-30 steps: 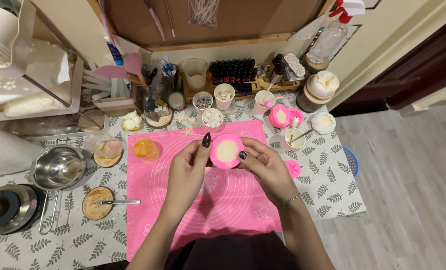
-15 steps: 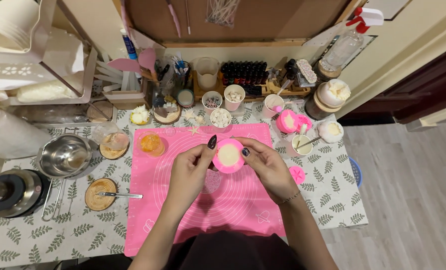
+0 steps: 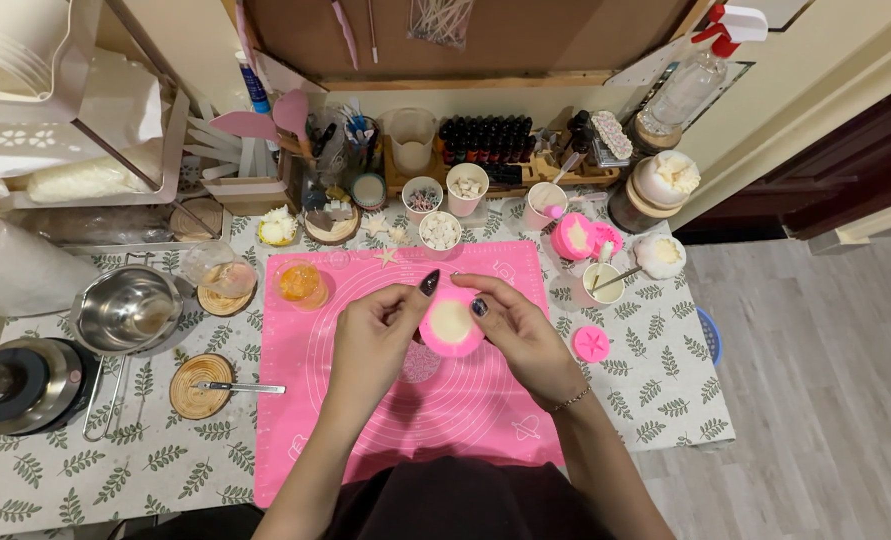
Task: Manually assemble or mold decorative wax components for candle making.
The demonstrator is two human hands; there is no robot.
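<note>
Item held: round pink mould (image 3: 452, 326), centre of the frame, filled with a pale cream solid, lifted above the pink mat (image 3: 465, 400).

Left hand (image 3: 375, 335): closed on the mould's left rim, thumb with dark nail across the upper edge, fingers beneath; wrist runs down toward the lower middle of the frame.

Right hand (image 3: 520, 335): closed on the right rim, thumb on top near the cream fill, fingers curled under; bracelet at the wrist.

Risks, as judged: uneven pressure from the thumbs could crack or dent the cream fill; a loosened grip could drop the mould onto the mat; a wide elbow swing could tip the small cup with a stick (image 3: 602, 283), right of centre, or the orange-filled glass (image 3: 300, 284), left of centre.

Surroundings: steel bowl (image 3: 125, 310) at left; wooden coaster with a metal tool (image 3: 205, 386) at lower left; small pink star-marked piece (image 3: 591, 344) on the leaf-print cloth (image 3: 665, 370) at right; row of dark bottles (image 3: 485, 140) at upper centre.
</note>
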